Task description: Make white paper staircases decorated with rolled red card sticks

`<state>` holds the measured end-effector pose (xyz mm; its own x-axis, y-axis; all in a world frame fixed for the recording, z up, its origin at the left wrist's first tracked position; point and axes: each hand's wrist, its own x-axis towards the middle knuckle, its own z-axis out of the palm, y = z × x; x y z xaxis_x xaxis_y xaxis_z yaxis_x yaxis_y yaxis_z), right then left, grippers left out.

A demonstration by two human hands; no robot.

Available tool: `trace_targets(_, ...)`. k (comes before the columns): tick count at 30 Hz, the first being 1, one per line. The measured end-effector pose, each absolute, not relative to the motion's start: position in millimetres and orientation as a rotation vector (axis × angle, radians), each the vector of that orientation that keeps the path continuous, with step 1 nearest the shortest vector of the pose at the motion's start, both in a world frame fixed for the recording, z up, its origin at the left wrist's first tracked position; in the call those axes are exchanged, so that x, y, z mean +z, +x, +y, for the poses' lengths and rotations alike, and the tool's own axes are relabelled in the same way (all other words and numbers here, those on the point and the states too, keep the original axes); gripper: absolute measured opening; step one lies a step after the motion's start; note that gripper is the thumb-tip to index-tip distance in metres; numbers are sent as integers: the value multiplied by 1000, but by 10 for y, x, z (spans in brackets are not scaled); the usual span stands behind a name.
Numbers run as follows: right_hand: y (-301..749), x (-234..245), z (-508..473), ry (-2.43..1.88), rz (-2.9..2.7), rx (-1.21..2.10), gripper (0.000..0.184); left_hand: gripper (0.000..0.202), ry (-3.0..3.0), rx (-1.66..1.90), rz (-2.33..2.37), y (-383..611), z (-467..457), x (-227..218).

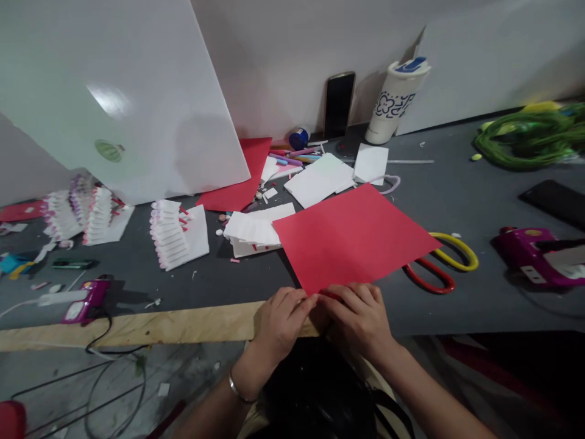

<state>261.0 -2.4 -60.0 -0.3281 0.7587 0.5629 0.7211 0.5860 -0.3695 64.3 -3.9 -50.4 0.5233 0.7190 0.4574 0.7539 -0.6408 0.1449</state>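
Head view: left hand pinches the near corner of the red sheet, flat on the table; right hand grips just beside it. Small, even finger pressure should prevent creases; mind the scissors handles peeking out rightward.

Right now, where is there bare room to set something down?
The widest bare patch of dark grey tabletop lies between the red rectangular paper sheet, the coiled green strands and the purple plastic box. Another, narrower, is right of the right hand, below the red handle loop. Crowding is worst behind the sheet, among white paper pieces and slim coloured sticks.
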Motion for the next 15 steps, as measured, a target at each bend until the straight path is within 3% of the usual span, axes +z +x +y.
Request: trace_targets(15, 2600, -626, -42, -1171, -2069, 75, 22, 16, -2685, -807, -1374, 705, -101, -547)
